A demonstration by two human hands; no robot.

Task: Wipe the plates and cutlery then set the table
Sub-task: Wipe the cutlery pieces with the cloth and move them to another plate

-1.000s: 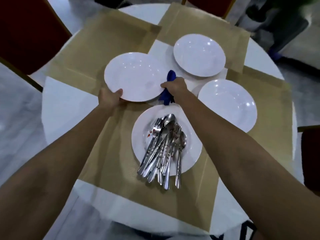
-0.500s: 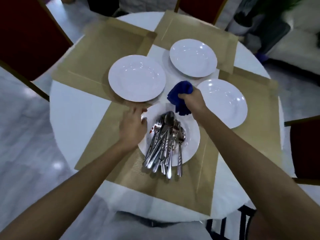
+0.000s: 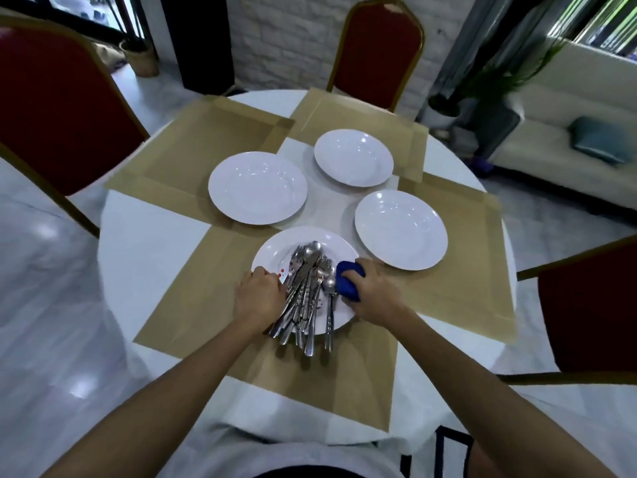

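The left hand curls its grip over the handles of a heap of silver metal spoons, forks and knives; whether the fingers have closed round any of them cannot be told. The right hand is closed on a bunched deep-blue cloth, pressed at the right rim of the nearest round white plate. That plate carries the cutlery, whose handles fan toward the viewer and overhang the plate's near edge, and small red specks mark its left side. It rests on a tan woven placemat.

Three more round white plates lie beyond, each partly on its own tan mat — one to the left, one at the far side, one to the right — apart from one another. The round white desk shows bare cloth at the left edge and between the mats. Red padded chairs with gold frames stand at the left, far and right sides.
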